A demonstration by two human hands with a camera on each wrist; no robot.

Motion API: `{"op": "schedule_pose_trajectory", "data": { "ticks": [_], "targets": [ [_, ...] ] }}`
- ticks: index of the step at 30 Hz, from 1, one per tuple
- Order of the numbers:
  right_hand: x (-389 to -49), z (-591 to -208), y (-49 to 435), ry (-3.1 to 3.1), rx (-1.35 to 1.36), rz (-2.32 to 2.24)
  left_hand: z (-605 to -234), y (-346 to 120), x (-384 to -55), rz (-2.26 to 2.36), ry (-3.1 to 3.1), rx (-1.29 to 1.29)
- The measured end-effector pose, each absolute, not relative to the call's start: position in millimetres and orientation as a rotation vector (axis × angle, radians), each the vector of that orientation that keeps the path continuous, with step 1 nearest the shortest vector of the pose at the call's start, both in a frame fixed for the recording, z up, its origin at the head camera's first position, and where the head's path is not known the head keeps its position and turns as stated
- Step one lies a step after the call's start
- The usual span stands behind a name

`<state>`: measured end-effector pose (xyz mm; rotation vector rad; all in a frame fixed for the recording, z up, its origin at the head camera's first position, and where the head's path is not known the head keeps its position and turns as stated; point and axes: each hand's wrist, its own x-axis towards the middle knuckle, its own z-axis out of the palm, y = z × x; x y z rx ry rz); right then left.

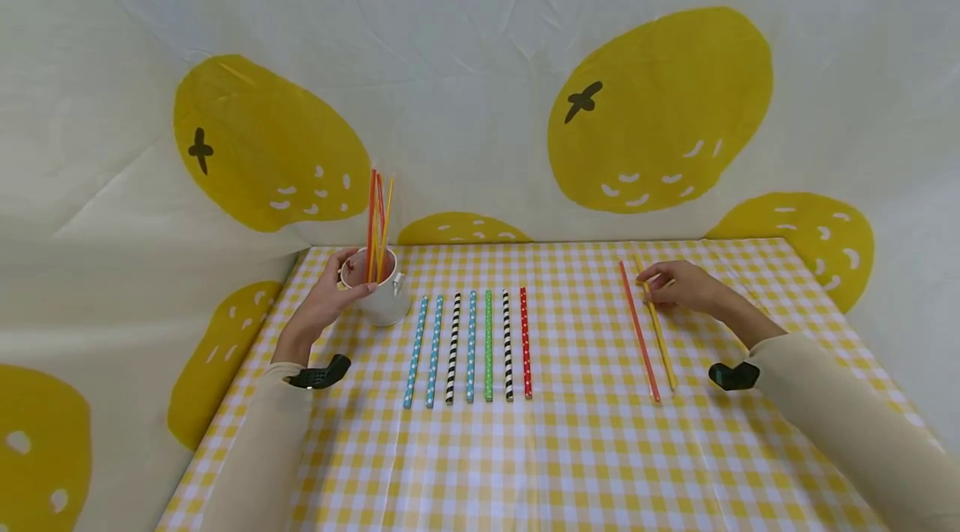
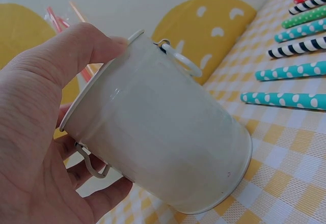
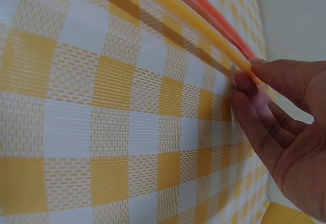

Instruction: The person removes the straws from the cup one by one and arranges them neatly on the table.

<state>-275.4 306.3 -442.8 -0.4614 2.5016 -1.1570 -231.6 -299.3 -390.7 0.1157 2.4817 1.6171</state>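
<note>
At the left of the table, my left hand (image 1: 324, 298) grips a white metal pail (image 1: 386, 307) by its rim, the thumb on the near side and fingers round the far side. The pail (image 2: 158, 127) has small looped handles on its sides. Several red and orange plain straws (image 1: 377, 223) stand in it, leaning together. Over on the right, my right hand (image 1: 678, 286) pinches a yellow straw (image 1: 660, 340) near its far end between thumb and fingers. In the right wrist view a shadow of this yellow straw (image 3: 188, 18) falls on the cloth. Just left of it lies a red-orange straw (image 1: 639, 332).
Several patterned paper straws lie side by side mid-table: dotted blue (image 1: 417, 353), striped black-and-white (image 1: 453, 348), dotted green (image 1: 488, 344) and dotted red (image 1: 526, 340). A yellow checked cloth (image 1: 585, 457) covers the table. Behind hangs a fruit-printed curtain (image 1: 465, 98).
</note>
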Motion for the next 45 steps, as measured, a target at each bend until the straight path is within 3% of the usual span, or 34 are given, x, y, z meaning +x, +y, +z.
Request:
{"op": "schedule_pose_trajectory", "data": {
  "ticks": [15, 45],
  "targets": [
    [-277, -444, 302, 2.499, -0.471, -1.134, -422, -312, -249, 1.648, 2.508, 0.147],
    [-279, -430, 297, 2.601, -0.464, -0.987, -411, -309, -246, 1.665, 2.462, 0.120]
  ]
}}
